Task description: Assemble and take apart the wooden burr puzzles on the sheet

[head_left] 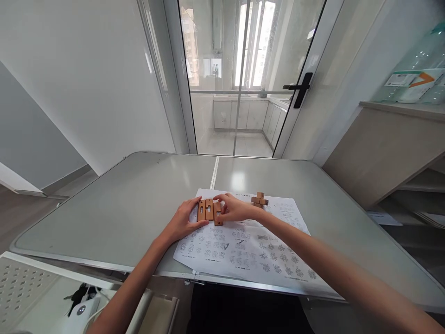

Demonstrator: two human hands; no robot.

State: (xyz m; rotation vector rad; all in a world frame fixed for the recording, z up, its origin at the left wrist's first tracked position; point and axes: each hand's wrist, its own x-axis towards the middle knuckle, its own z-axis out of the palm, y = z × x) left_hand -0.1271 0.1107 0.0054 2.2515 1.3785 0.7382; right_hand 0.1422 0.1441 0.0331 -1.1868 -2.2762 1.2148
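Three slotted brown wooden puzzle pieces lie side by side on a printed instruction sheet (222,262). My left hand (182,218) curves around the left puzzle piece (201,211) and the middle puzzle piece (209,209), with its index finger at the top edge and its thumb along the bottom. On the right puzzle piece (218,222), which sits slightly lower than the others, my right hand (232,208) closes its thumb and fingers; they cover part of it. Beyond my right wrist stands a cross-shaped cluster of wooden pieces (259,200), its lower part hidden.
The sheet lies on a grey folding table (114,208) with a seam down its middle. A glass door (239,116) stands behind it. At right, bottles (417,83) rest on a wooden shelf unit (392,144). A white cart (38,287) holding small items adjoins the front left edge.
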